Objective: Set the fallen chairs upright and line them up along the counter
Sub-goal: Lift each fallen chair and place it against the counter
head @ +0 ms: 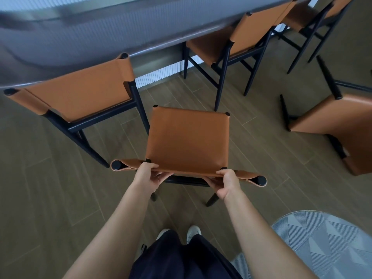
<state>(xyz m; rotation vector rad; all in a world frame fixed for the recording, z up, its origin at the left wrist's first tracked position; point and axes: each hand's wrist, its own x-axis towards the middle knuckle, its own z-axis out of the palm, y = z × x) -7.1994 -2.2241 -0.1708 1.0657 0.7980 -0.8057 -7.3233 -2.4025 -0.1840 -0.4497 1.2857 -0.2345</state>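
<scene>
An orange leather chair with a black frame stands upright in front of me, its seat facing the counter. My left hand grips the top edge of its backrest near the left post. My right hand grips the same edge near the right post. Three like chairs stand upright along the counter: one at the left, one in the middle, one at the far right. Another chair lies tipped over on the floor at the right edge, legs pointing up and left.
The floor is brown wood-look planks. A grey patterned round rug lies at the lower right. A gap between the left and middle chairs shows the counter's ribbed base. My legs and white shoes are below.
</scene>
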